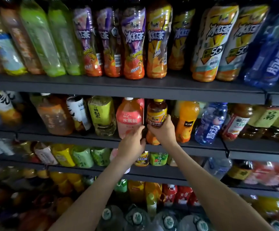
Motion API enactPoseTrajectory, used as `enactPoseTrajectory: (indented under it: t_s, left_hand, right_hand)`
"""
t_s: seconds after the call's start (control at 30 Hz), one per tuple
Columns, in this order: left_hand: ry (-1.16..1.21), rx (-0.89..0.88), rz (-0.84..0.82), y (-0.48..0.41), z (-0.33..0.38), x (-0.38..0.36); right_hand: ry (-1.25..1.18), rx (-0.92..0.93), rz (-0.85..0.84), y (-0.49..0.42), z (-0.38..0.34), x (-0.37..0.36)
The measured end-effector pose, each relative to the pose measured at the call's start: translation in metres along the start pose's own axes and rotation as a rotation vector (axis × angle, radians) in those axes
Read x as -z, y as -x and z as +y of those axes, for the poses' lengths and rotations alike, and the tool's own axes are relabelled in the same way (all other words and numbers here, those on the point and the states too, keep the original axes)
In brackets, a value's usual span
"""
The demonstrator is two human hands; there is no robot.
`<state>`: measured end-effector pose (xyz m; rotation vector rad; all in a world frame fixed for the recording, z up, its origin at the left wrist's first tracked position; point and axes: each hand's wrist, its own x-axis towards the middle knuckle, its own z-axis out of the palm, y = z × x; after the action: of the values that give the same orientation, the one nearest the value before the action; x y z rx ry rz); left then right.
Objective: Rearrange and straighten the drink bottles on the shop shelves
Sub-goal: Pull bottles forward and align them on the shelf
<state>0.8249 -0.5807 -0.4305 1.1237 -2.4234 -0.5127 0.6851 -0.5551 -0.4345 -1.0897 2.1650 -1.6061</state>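
Iced tea bottle (156, 114), yellow label: upright at the front edge of the second shelf (85, 139), beside the pink peach bottle (129, 117); right hand (163, 132) fingers wrapped round its middle, left hand (132, 145) fingers curled onto its lower side.

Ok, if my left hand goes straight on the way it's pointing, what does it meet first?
Probably the pink peach bottle: the left hand points up into the shelf, fingertips at its lower edge, beside the iced tea bottle your right hand grips. Depth unclear.
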Motion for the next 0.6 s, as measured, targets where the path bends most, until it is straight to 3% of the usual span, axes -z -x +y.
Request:
enactPoseTrajectory:
  t_s: [0.33,0.47,0.6]
  left_hand:
    - [0.150,-0.060,-0.347,0.007,0.057,0.065]
    - [0.227,-0.200,-0.253,0.012,0.087,0.090]
    - [0.318,-0.289,-0.108,-0.002,0.107,0.108]
  right_hand:
    - [0.015,-0.019,-0.234,0.054,-0.064,0.084]
    - [0.051,0.102,-0.238,0.044,-0.115,0.123]
    - [-0.013,0.162,-0.127,0.033,-0.152,0.144]
